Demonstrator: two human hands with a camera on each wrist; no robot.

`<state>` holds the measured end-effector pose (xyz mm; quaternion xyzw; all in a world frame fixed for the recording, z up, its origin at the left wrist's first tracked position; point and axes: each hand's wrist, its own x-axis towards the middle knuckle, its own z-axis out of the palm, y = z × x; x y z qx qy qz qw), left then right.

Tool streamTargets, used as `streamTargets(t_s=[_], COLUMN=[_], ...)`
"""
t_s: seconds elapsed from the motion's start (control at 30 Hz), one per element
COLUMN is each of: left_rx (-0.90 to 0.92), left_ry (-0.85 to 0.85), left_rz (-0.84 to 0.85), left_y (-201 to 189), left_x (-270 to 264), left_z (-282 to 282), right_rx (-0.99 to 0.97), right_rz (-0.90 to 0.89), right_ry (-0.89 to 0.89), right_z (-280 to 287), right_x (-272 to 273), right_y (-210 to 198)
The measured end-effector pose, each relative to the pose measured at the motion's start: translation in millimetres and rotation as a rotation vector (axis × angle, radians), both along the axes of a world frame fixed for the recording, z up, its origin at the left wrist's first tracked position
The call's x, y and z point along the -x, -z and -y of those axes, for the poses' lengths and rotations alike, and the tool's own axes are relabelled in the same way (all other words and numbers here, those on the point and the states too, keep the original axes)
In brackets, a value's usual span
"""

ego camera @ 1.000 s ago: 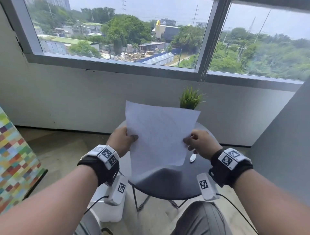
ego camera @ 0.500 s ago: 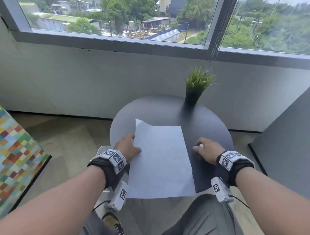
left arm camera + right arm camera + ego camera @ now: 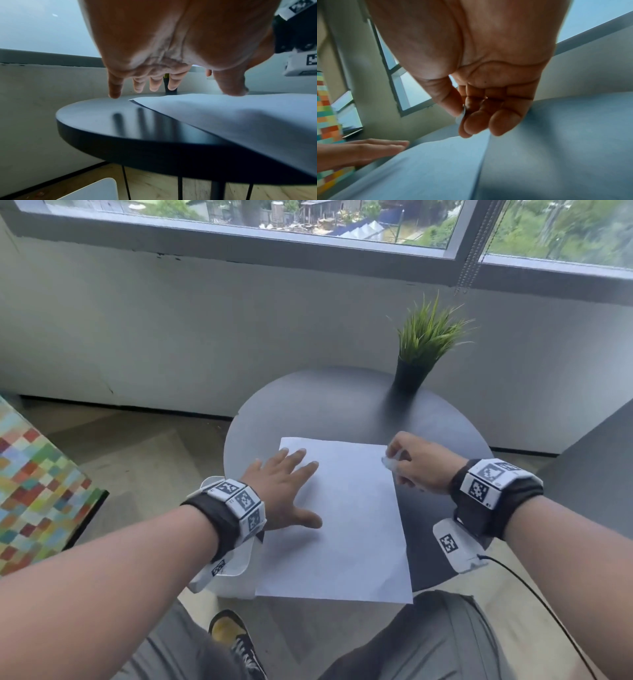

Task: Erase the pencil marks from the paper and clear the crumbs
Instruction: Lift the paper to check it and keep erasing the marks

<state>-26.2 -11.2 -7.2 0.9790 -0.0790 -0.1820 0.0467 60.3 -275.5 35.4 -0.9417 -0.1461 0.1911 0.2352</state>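
Left hand [image 3: 281, 491] is spread flat, pinning the paper's [image 3: 349, 525] left edge mid-frame on the round table [image 3: 342, 405]; right hand [image 3: 418, 467] pinches a white eraser [image 3: 390, 462] at the sheet's upper right corner.

- Both forearms are bare, without sleeves.
- The left wrist band [image 3: 222, 515] is black, with white blocks that carry black square markers.
- The right wrist band [image 3: 496, 494] is of the same kind.
- A white camera unit [image 3: 455, 546] hangs under the right wrist, with a thin black cable [image 3: 548, 607].
- Grey trousers [image 3: 428, 642].
- A black and yellow shoe [image 3: 236, 642].
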Motion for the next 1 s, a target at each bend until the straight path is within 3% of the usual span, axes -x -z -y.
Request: streamTargets(t_s=[0.2,0.4,0.57,0.73,0.9,0.93,1.0], left_rx=[-0.078,-0.145,-0.155,-0.159,-0.125,-0.120,-0.114], left_ry=[0.121,0.113,0.101,0.096,0.095,0.093,0.084], left_rz=[-0.050,-0.099,-0.131,-0.139,-0.154,-0.149,-0.126], left_y=[6.5,1.0,2.2,1.2,0.1,0.2,2.1], left_x=[1.0,-1.2,-3.3,-3.5,-2.1,-2.0,-2.4], left_z=[12.9,21.4,22.3,21.1,20.2,20.1,18.7], right_rx=[-0.051,0.137,0.232,0.240,0.278,0.272,0.265], right_rz=[-0.134,0.037,-0.026,0.167,-0.022,0.005,0.101], right_ry=[-0.149,-0.158,-0.597,-0.314,-0.709,-0.689,-0.487], right_z=[-47.7,-58.2,-63.0,-59.5,-65.0,-65.6,-69.3], right_x=[16.6,20.5,52.9,28.1,57.5,53.5,35.6], right_y=[17.2,33.3,29.6,30.1,26.3,26.3,29.4])
